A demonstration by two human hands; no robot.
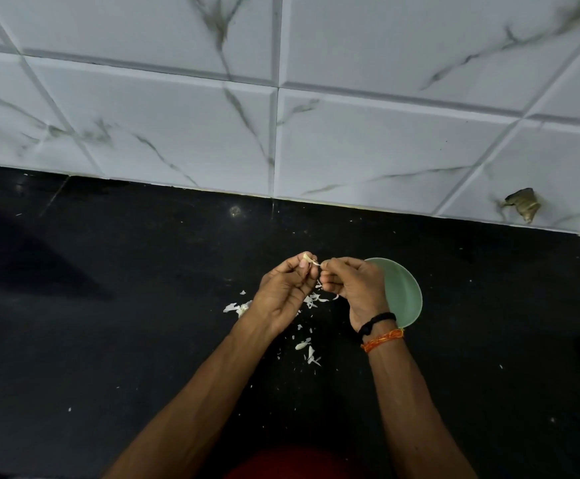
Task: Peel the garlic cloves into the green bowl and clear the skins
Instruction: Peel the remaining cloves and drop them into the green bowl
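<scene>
Wall (368, 133): white marble-look tiles with grey veining, upper half of view; a chipped brown hole (523, 204) in the tile at right, near the counter edge.

Counter (126, 323): black, glossy, speckled with small white flecks.

Green bowl (404, 295): round, pale green, on the counter just right of the right hand; its left part is hidden behind that hand and wrist. Contents not visible.

Left hand (283, 293): raised above the counter, fingers curled, thumb and fingertips pinching a garlic clove (307, 260) at the top of the hand. The clove sits at the fingertips and projects a little toward the right hand.

Right hand (354, 286): fingers curled, thumb and forefinger pinching at the clove's right end, where a thin strip of skin shows; fingertips of the two hands nearly meet there. Whether the pinch is on skin or clove body cannot be resolved. Black band (378, 321) and orange thread (383, 339) on the right wrist.

Garlic skins (311, 300): white scraps on the counter under and between the hands, a clump left of the left hand, more strewn nearer the body between the forearms. All lie outside the bowl.
</scene>
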